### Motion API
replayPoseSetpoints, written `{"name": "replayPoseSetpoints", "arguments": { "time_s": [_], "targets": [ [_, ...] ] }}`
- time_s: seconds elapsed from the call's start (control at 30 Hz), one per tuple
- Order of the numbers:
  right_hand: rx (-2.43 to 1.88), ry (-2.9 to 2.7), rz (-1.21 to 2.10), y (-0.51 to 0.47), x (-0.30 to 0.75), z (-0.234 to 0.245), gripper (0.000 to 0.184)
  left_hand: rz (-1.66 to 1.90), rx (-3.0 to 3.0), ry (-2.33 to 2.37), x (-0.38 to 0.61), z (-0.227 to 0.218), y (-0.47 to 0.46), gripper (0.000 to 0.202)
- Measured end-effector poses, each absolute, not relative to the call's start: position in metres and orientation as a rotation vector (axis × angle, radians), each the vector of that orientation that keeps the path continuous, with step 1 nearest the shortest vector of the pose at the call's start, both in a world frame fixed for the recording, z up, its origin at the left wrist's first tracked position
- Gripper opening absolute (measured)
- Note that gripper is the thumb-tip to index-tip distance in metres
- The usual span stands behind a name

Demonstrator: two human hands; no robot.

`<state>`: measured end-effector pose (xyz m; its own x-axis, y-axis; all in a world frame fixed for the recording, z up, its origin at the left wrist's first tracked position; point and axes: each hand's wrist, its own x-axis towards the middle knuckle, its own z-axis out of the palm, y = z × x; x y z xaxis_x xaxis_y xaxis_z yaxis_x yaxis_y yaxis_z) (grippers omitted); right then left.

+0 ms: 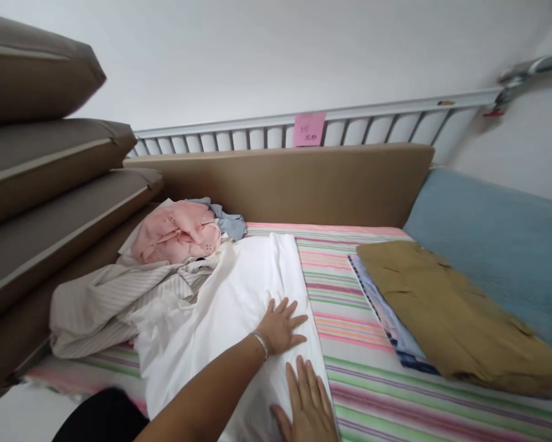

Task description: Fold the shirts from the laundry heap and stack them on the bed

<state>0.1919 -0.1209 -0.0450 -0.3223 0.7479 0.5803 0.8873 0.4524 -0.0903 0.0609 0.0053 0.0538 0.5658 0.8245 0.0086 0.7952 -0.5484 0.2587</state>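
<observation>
A white garment [239, 294] lies on the striped bedsheet [340, 307], with a straight edge along its right side and a rumpled left side. Its exact kind cannot be told. My left hand [280, 325], with a bracelet at the wrist, rests flat on it near the right edge, fingers spread. Lower down, my right hand [307, 402] is also laid flat on the white cloth by that edge, fingers stretched out and thumb apart. Neither hand grips anything.
Rumpled clothes, including a pink garment [178, 230] and a striped one [105, 301], lie at the left. Folded clothes topped by an olive-brown garment [441, 307] are at the right. Stacked brown cushions [50, 196] rise at the left; a radiator [248, 138] runs behind the backrest [280, 187].
</observation>
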Motion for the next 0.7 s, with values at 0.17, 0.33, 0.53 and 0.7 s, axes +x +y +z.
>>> {"name": "replayPoseSetpoints", "arguments": {
  "time_s": [0.17, 0.33, 0.53, 0.7],
  "targets": [
    [-1.333, -2.159, -0.426, -0.116, 0.191, -0.043, 0.067, 0.223, 2.501, 1.38, 0.057, 0.068, 0.004, 0.056],
    [-1.457, -2.279, -0.214, -0.117, 0.194, -0.027, 0.064, 0.612, 2.426, 1.424, 0.014, 0.077, -0.066, 0.045],
    [-1.683, -2.414, 0.514, -0.13, 0.176, 0.081, 0.046, 1.336, 1.669, 1.875, -0.111, 0.057, -0.177, 0.029],
    [-0.673, -2.48, 0.808, -0.199, 0.146, 0.178, 0.05, 1.587, 0.806, 2.08, -0.19, 0.043, -0.203, 0.058]
  ]
}}
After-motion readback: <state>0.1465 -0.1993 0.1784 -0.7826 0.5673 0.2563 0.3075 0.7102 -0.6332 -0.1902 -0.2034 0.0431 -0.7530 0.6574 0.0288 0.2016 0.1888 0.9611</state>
